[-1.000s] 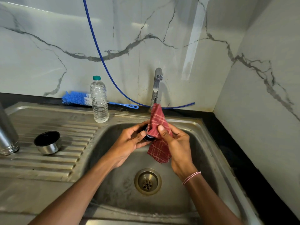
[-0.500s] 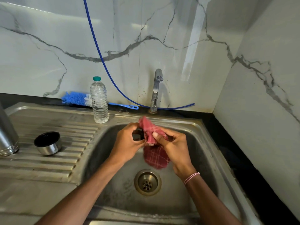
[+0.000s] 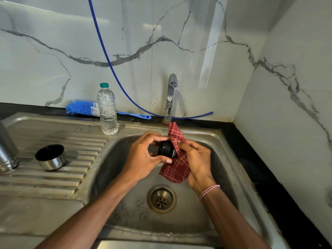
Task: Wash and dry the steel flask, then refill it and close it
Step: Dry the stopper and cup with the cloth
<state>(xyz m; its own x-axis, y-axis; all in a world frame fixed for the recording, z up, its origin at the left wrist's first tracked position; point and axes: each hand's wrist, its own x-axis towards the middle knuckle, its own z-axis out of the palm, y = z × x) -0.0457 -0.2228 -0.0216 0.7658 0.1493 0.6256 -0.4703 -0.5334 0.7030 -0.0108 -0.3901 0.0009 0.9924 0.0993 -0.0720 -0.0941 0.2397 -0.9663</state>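
Over a steel sink [image 3: 212,177], the left hand [image 3: 143,159] pinches a small black stopper [image 3: 166,149] between thumb and fingers, curled about halfway closed around it. The right hand [image 3: 197,159] is closed on a red checked cloth [image 3: 177,166], pressing it against the stopper's far side.

The likeliest slip: the stopper looks smooth and possibly wet, and it is held only at its edges. A hard twist of the cloth could pop it loose into the basin, toward the open drain [image 3: 161,198] below both hands. The loose cloth tail hanging under the right hand could also touch the basin and pick up damp.

The stopper is round, dark and glossy. Well to the left of the left hand, on the ribbed draining surface [image 3: 53,178], sits the steel cap [image 3: 51,157], mouth up with a black lining. The flask [image 3: 7,150] stands beyond it at the frame edge, only its shiny lower body visible.
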